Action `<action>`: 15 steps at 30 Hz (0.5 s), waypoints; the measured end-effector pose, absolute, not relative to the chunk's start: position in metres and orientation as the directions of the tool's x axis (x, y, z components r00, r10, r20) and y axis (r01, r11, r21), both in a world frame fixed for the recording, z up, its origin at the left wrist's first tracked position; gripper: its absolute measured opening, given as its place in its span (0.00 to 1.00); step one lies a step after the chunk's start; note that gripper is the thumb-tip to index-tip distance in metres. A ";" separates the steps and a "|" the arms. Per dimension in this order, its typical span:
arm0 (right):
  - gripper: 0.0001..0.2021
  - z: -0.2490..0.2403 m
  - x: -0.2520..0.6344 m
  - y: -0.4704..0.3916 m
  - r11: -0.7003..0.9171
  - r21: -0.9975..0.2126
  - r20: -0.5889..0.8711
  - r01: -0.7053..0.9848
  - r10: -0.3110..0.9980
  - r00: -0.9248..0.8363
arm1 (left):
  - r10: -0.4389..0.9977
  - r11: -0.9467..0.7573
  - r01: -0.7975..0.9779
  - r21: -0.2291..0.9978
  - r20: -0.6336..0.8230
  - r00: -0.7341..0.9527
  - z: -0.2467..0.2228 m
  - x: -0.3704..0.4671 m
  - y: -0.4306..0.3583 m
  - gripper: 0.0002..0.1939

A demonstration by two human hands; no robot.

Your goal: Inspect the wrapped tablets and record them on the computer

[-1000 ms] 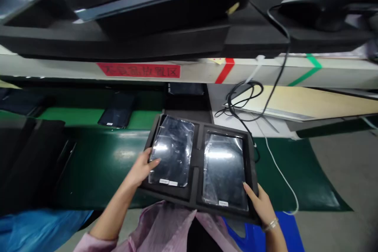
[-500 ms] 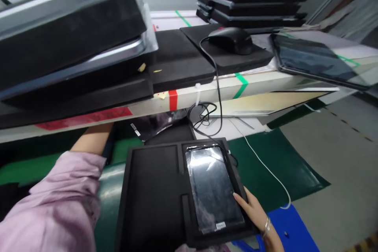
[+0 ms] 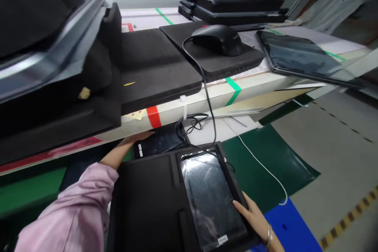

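My right hand (image 3: 253,212) grips the right edge of a black foam tray (image 3: 144,201), thumb on top beside the screen. A glossy tablet-like screen (image 3: 211,195) in clear film, with a small white label, lies in the tray's right recess. The left recess holds nothing visible. Below the shelf edge, my left hand (image 3: 141,136) reaches to a dark screen panel (image 3: 163,138) with two white labels. Its visible fingers stretch along the panel's upper left edge; the rest of the hand is partly hidden by the shelf.
Above runs a shelf (image 3: 203,106) with foam pads (image 3: 159,71), a black mouse (image 3: 220,39) and a tablet (image 3: 304,57). Foam trays are stacked at left (image 3: 38,47) and back (image 3: 239,4). The mouse cable (image 3: 208,98) hangs over the tray. A blue stool (image 3: 291,224) stands at lower right.
My left hand has come partly into view from under the shelf, further right. The labelled panel, tilted before, now lies flatter. My right hand keeps its grip on the tray; the view has shifted.
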State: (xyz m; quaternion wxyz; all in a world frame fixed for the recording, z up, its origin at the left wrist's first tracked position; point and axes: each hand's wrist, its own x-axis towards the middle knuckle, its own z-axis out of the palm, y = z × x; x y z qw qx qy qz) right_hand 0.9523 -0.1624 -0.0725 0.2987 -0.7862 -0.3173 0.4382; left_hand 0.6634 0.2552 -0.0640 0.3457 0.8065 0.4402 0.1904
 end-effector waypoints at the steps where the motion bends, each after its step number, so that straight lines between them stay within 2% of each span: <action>1: 0.34 -0.075 0.953 -0.163 -0.624 -0.751 -0.510 0.214 0.755 0.413 | 0.835 -0.386 0.582 0.716 0.002 0.551 -0.066 0.653 0.252 0.29; 4: 0.35 -0.080 0.956 -0.162 -0.623 -0.771 -0.544 0.127 0.750 0.378 | 0.862 -0.407 0.613 0.678 0.063 0.503 -0.071 0.599 0.230 0.27; 6: 0.35 -0.080 0.957 -0.160 -0.621 -0.779 -0.560 0.089 0.753 0.346 | 0.941 -0.303 0.671 0.677 0.101 0.323 -0.077 0.552 0.196 0.29; 7: 0.35 -0.079 0.957 -0.158 -0.615 -0.784 -0.559 0.083 0.757 0.338 | 0.980 -0.186 0.693 0.697 0.078 0.185 -0.082 0.530 0.171 0.33; 8: 0.35 -0.076 0.956 -0.156 -0.608 -0.790 -0.551 0.086 0.764 0.335 | 0.999 -0.019 0.694 0.719 -0.019 0.047 -0.088 0.511 0.143 0.37; 9: 0.35 -0.073 0.954 -0.154 -0.597 -0.797 -0.538 0.097 0.773 0.335 | 0.981 0.178 0.650 0.739 -0.181 -0.063 -0.094 0.496 0.113 0.40; 10: 0.35 -0.069 0.952 -0.153 -0.583 -0.805 -0.522 0.109 0.784 0.336 | 0.923 0.352 0.570 0.742 -0.376 -0.081 -0.101 0.486 0.081 0.41; 11: 0.35 -0.065 0.949 -0.151 -0.566 -0.815 -0.504 0.123 0.797 0.334 | 0.832 0.499 0.472 0.726 -0.554 -0.027 -0.107 0.480 0.049 0.39; 12: 0.35 -0.060 0.945 -0.150 -0.550 -0.824 -0.485 0.140 0.810 0.330 | 0.734 0.627 0.364 0.689 -0.679 0.021 -0.112 0.476 0.020 0.37; 14: 0.35 -0.051 0.935 -0.148 -0.511 -0.838 -0.439 0.194 0.840 0.318 | 0.596 0.783 0.169 0.598 -0.800 0.070 -0.116 0.474 -0.029 0.31; 15: 0.34 -0.047 0.929 -0.146 -0.488 -0.842 -0.411 0.230 0.857 0.311 | 0.572 0.815 0.092 0.573 -0.819 0.040 -0.116 0.472 -0.047 0.28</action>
